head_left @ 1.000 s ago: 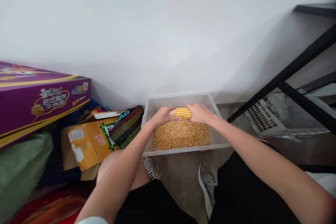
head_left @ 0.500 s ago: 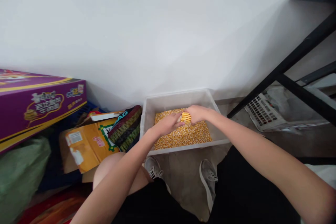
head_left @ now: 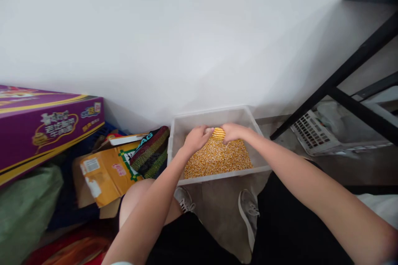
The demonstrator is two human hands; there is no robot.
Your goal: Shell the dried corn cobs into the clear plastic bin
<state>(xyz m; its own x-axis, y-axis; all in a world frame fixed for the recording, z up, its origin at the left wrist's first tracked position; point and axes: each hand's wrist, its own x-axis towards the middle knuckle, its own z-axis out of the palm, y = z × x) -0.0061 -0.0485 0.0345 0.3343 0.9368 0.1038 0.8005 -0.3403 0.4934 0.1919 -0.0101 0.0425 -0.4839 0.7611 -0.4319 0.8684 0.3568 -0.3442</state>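
An ear of corn [head_left: 219, 133] lies crosswise between my hands, above a translucent plastic bin [head_left: 214, 179]. Loose corn kernels [head_left: 219, 159] cover the bin's floor. My left hand [head_left: 197, 137] grips the ear's left end, where a pale stretch of cob shows by the fingertips. Around the right end, my right hand [head_left: 231, 132] is closed, its thumb on the near side. Yellow kernels still sit in rows on the part between the hands. My palms hide both ends of the ear.
At left, a purple carton [head_left: 56, 126], a torn yellow cardboard box [head_left: 108, 174] and a striped mesh bag [head_left: 151, 155] stand beside the bin. A black metal frame [head_left: 326, 89] and a white basket [head_left: 314, 132] are at right. My shoes [head_left: 248, 211] are just in front.
My left hand has shifted up and slightly left along the ear, baring more of the pale cob. The right hand keeps its hold. The view has moved slightly.
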